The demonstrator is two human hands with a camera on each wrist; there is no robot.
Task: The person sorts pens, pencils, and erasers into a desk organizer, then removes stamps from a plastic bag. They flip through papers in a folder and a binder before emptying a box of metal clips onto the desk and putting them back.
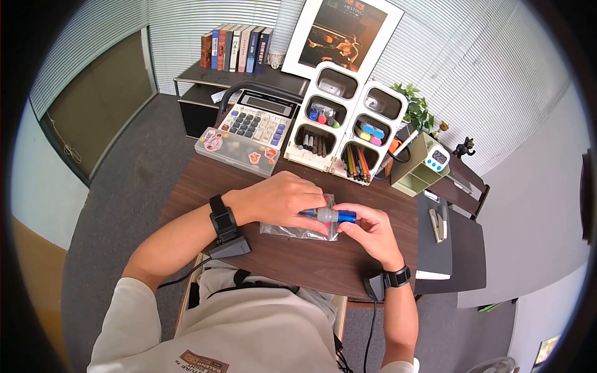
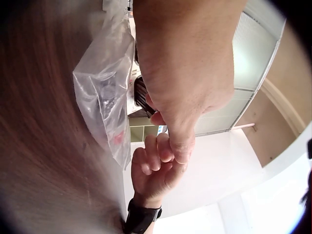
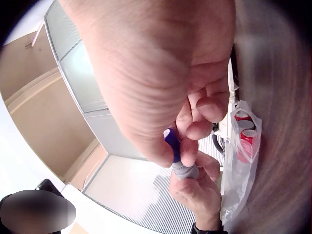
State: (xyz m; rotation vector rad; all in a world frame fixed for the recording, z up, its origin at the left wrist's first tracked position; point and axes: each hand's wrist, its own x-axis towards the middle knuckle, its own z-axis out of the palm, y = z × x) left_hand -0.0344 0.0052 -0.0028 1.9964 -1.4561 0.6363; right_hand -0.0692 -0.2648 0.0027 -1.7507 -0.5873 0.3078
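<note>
A thick blue-and-grey marker (image 1: 326,214) is held between both hands over the desk. My left hand (image 1: 283,199) grips its grey part from the left. At the other side, my right hand (image 1: 374,235) pinches the blue end between thumb and fingers; the right wrist view shows this blue end (image 3: 172,146) close up. Under the hands lies a clear plastic bag (image 1: 289,232), with red-ended pieces (image 3: 247,136) inside it. In the left wrist view the left hand (image 2: 183,73) hides the marker.
Behind the hands stand white organizers (image 1: 324,118) with pens and markers, a calculator (image 1: 258,121) and a clear stickered case (image 1: 239,149). A green holder with a timer (image 1: 437,160) and a stapler (image 1: 438,225) are to the right. The desk's front edge runs close to the body.
</note>
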